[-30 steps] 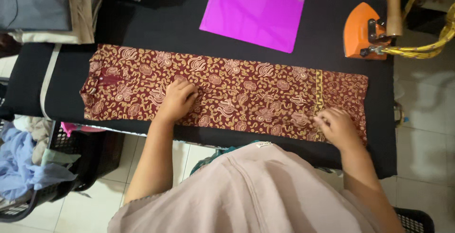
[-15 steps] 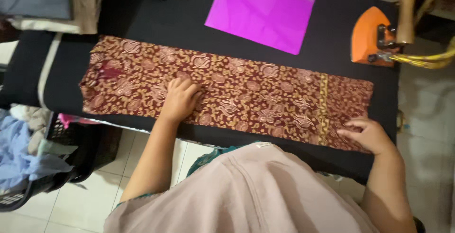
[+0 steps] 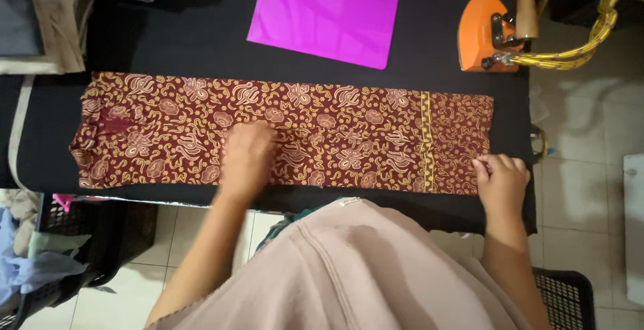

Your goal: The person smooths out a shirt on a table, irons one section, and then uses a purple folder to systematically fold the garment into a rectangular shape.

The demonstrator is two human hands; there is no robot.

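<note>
Taking the long patterned cloth (image 3: 288,135) as my landmark, I start past its left end, where a dark basket (image 3: 80,236) of crumpled laundry sits below the edge of the black surface (image 3: 174,41), and folded fabrics (image 3: 47,28) are stacked above that same end. The cloth itself, maroon with a gold batik-like print, lies flat and stretched lengthwise along the near edge of the surface, close enough for me to reach it without leaning. My left hand (image 3: 247,159) rests palm down on the cloth a little left of its middle, fingers together and slightly blurred, apparently pressing it flat so it cannot slide. Above the cloth's middle, well apart from it, lies a magenta sheet (image 3: 325,15). At the cloth's right end, just beyond a yellow stripe, my right hand (image 3: 502,181) curls over the lower corner, fingertips pinching the edge, seemingly to keep the length taut against the left hand's anchor. Above that right end an orange iron (image 3: 486,31) stands parked, with its yellow cord (image 3: 590,31) trailing away.
</note>
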